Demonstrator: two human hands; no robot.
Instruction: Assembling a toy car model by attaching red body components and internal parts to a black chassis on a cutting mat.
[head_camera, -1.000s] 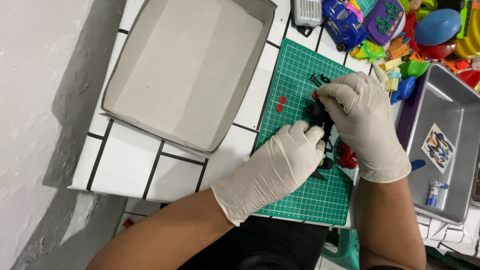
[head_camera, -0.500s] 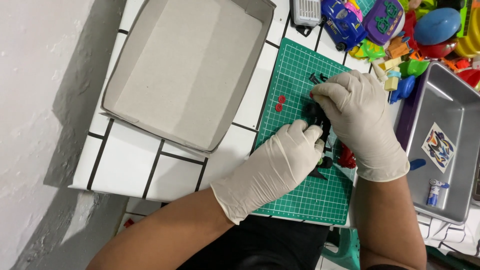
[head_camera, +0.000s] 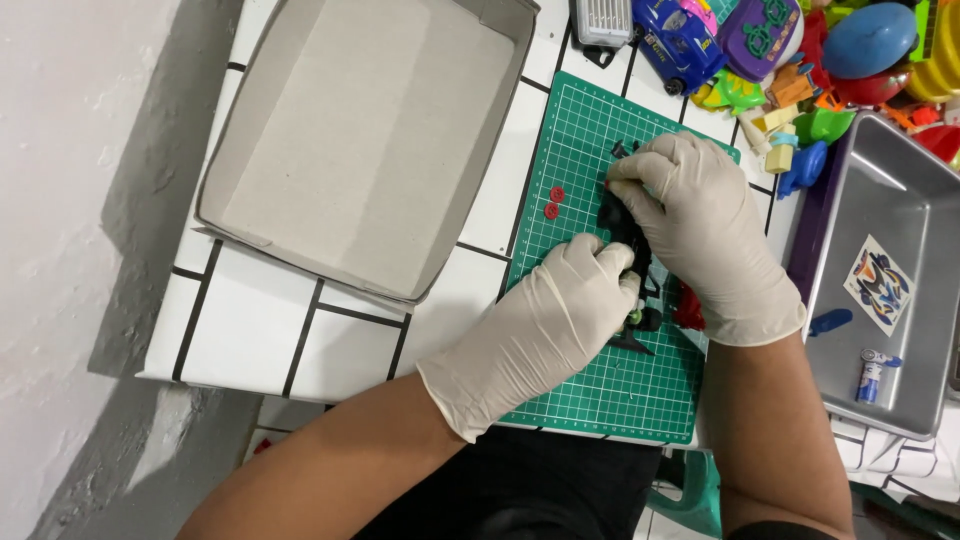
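Both of my hands wear pale latex gloves and meet over a green cutting mat (head_camera: 580, 150). My left hand (head_camera: 545, 330) and my right hand (head_camera: 700, 235) grip a small black toy part (head_camera: 625, 230) between them, most of it hidden by the fingers. Two small red round pieces (head_camera: 552, 202) lie on the mat just left of the hands. A red piece (head_camera: 688, 310) and other black bits (head_camera: 640, 322) sit on the mat under my right wrist.
A large empty grey cardboard box lid (head_camera: 360, 130) rests on the white tiled table at left. A pile of colourful plastic toys (head_camera: 790, 60) fills the top right. A metal tray (head_camera: 890, 300) at right holds a sticker sheet and a small tube.
Both hands have stayed on the black toy part over the mat; only slight finger shifts show.
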